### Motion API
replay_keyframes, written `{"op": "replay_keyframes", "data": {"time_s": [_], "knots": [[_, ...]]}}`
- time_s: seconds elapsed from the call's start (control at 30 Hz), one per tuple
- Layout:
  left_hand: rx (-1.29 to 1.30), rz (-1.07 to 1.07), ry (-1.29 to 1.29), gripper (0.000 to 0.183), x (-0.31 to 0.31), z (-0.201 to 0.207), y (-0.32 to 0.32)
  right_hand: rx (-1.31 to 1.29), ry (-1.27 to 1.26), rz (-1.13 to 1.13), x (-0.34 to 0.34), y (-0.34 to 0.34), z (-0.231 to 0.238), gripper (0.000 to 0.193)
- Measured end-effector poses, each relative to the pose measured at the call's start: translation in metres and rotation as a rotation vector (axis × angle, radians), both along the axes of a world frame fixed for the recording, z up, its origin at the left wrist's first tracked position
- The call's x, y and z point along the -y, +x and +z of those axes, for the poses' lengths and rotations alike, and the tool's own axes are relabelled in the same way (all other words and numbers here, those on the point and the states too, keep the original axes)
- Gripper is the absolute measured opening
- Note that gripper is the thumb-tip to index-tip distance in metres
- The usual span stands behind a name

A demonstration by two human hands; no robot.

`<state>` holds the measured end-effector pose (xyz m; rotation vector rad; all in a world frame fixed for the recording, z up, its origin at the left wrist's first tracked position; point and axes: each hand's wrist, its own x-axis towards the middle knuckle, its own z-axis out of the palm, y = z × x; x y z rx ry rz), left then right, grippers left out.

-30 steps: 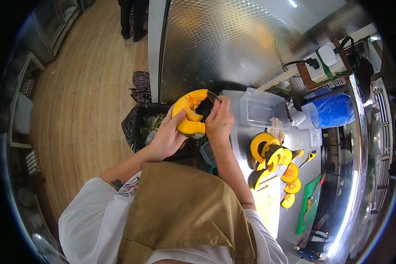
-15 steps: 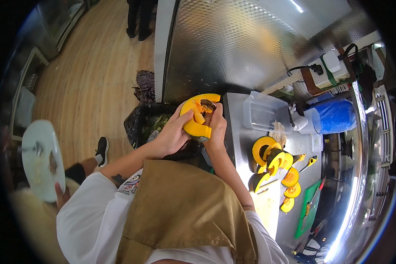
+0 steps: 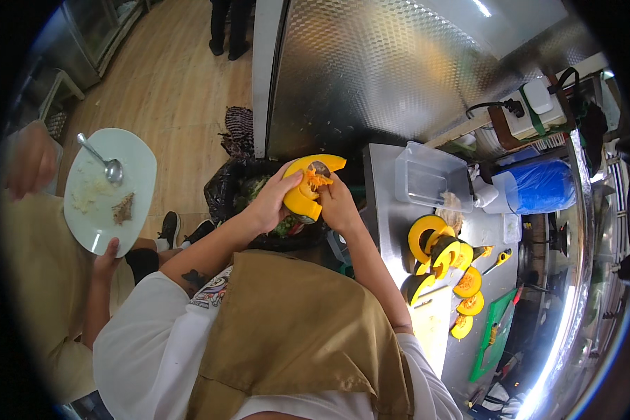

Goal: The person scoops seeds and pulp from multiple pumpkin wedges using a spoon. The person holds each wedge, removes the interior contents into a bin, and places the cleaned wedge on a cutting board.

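Observation:
My left hand [image 3: 274,201] grips a thick, curved wedge of pumpkin [image 3: 301,202] with yellow flesh and a dark green rind. Stringy orange pulp shows in its hollow. My right hand [image 3: 339,204] is closed at the wedge's inner side. Out of its fingers and against the pulp comes a dark, rounded bowl that looks like a spoon [image 3: 320,169]; its handle is hidden in the hand. Below the wedge, a bin lined with a black bag [image 3: 220,190] holds vegetable scraps.
On the steel counter [image 3: 379,182] to the right are a clear plastic tub [image 3: 432,178], several cut pumpkin pieces [image 3: 423,238], a yellow-handled peeler [image 3: 498,260] and a green cutting board [image 3: 495,329]. At left, another person holds a white plate [image 3: 136,164] with food remains and a spoon.
The other person's plate has come closer on the left and now shows its top and spoon. My hands still hold the wedge, its hollow turned slightly, with more loose pulp showing.

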<state>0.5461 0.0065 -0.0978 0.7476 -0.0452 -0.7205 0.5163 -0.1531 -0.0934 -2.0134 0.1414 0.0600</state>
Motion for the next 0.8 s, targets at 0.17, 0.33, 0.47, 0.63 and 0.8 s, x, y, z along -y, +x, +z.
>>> {"op": "replay_keyframes", "data": {"time_s": [0.17, 0.33, 0.47, 0.63, 0.8], "knots": [[-0.057, 0.063, 0.038, 0.040, 0.009, -0.003, -0.004, 0.126, -0.221, -0.143, -0.011, -0.006, -0.005, 0.024], [-0.055, 0.070, 0.065, 0.040, 0.014, -0.004, -0.006, 0.113, -0.015, -0.075, -0.011, -0.007, -0.009, 0.034], [-0.028, 0.022, 0.130, 0.039, 0.009, -0.010, -0.004, -0.100, 0.207, 0.018, 0.000, -0.006, -0.022, 0.032], [0.132, 0.008, 0.159, 0.039, 0.006, -0.020, 0.001, -0.115, 0.256, 0.192, 0.000, -0.010, -0.032, 0.028], [-0.010, -0.136, 0.073, 0.044, -0.010, -0.029, 0.012, -0.367, 0.261, 0.219, 0.003, -0.002, -0.031, 0.028]]}}
